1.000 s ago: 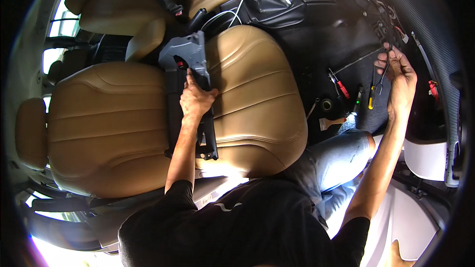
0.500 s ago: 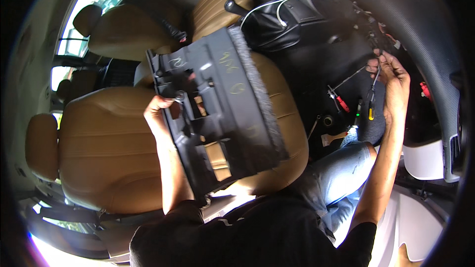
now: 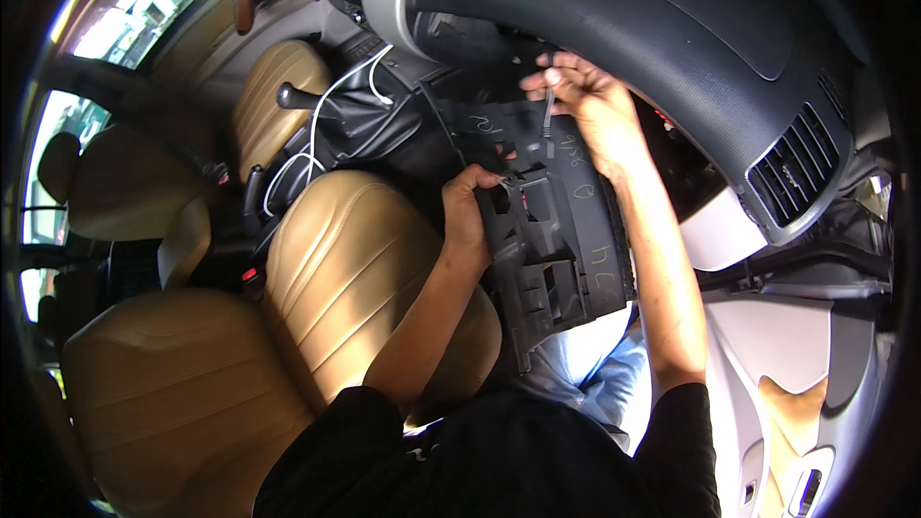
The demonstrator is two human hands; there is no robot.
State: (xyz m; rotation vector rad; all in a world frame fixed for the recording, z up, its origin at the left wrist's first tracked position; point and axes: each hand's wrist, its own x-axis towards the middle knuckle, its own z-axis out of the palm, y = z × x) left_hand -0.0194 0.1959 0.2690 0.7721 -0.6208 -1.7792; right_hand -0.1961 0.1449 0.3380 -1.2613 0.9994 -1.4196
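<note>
My left hand (image 3: 466, 209) grips the left edge of a black plastic trim panel (image 3: 597, 230), its thumb on the near face by a cut-out. The panel has several openings, moulded ribs and yellow hand-drawn marks, and is held tilted above my legs, close under the dashboard. Above the panel's far end, my right hand (image 3: 593, 101) pinches a thin grey cable (image 3: 548, 122) between thumb and fingers. The cable hangs down in front of the panel with a small connector at its lower end. Its upper end is lost in shadow beneath the dashboard.
The black dashboard (image 3: 614, 10) curves over the far side, with an air vent (image 3: 796, 168) at right. A tan seat (image 3: 355, 269) lies at left. Beyond it stand the gear lever (image 3: 295, 96) and a loose white cable (image 3: 314, 125). The door panel (image 3: 777, 336) is at right.
The panel has moved right and away from above the seat to under the dashboard, still in my left hand. My view has shifted toward the dashboard. The floor tools are now out of sight.
</note>
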